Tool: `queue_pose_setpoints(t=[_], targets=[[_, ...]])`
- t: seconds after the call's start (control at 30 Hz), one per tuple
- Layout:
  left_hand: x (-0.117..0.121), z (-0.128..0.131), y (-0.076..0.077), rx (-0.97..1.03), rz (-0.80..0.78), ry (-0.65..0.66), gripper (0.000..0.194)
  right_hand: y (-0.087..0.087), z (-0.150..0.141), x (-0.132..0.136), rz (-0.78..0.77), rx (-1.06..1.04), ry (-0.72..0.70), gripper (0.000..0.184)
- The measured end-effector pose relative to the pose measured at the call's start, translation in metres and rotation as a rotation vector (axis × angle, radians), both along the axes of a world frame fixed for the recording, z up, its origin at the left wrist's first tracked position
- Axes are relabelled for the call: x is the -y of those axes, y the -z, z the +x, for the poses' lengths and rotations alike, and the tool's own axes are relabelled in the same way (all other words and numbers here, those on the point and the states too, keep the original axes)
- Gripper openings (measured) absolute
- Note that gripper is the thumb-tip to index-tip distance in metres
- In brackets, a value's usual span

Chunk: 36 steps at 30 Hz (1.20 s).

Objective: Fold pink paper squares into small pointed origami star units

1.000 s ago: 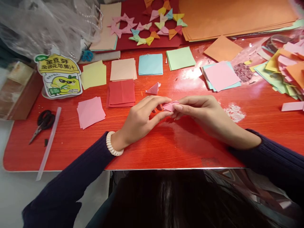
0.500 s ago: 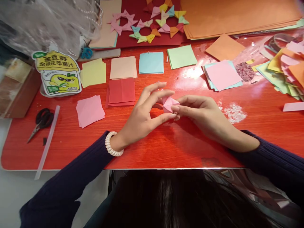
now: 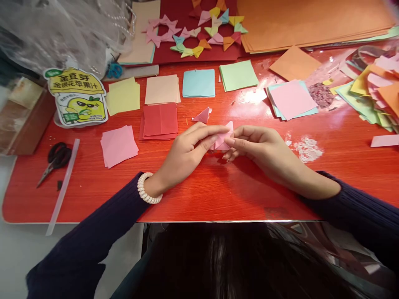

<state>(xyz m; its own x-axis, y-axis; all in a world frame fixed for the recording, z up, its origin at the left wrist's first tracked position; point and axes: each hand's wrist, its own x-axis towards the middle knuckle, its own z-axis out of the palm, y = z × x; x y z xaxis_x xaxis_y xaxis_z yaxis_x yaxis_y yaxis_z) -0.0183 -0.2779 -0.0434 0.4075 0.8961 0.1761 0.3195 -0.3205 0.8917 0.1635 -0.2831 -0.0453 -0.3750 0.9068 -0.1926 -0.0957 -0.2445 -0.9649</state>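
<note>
A small pink folded paper piece is pinched between both hands above the red table. My left hand, with a beaded band at the wrist, grips its left side between thumb and fingers. On its right side, my right hand holds it with thumb and forefinger, the other fingers curled below. Just beyond my left hand lies another pink folded piece. Stacks of red paper squares and pink paper squares are to the left of my hands.
Yellow, beige, blue and green paper stacks line the table's far side. Scissors and a clear strip lie at the left. Folded paper rings rest at the back. Paper scraps are heaped at the right.
The fingers of my left hand have come down and closed onto the pink paper, which has turned. The folded piece beyond the hand has come into view. My right hand has barely moved.
</note>
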Motion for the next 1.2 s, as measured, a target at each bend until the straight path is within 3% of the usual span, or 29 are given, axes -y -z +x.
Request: queue_pose_setpoints(t=[0.23,0.53,0.77,0.87,1.0,1.1,1.2], targets=[[0.001,0.002,0.005,0.137,-0.141,0.003,0.021,-0.001,0.0,0.001,0.018,-0.01,-0.013,0.011],[0.001,0.002,0.002,0.083,-0.171,-0.007,0.019,0.002,0.001,-0.002,-0.031,-0.034,-0.009,0.015],[-0.001,0.003,0.001,0.188,-0.221,-0.034,0.011,0.004,0.001,0.001,0.009,-0.073,0.049,0.017],[-0.003,0.001,-0.002,0.221,-0.306,-0.015,0.012,0.005,0.004,0.0,0.123,-0.005,0.077,0.016],[-0.004,0.0,-0.005,0.171,-0.304,0.002,0.015,0.005,0.009,-0.003,0.516,0.327,0.07,0.03],[-0.004,-0.001,-0.006,0.143,-0.239,0.008,0.014,0.005,0.01,-0.005,0.806,0.523,0.006,0.016],[-0.002,-0.001,-0.005,0.128,-0.212,0.003,0.015,0.004,0.011,-0.005,0.864,0.561,-0.107,0.007]])
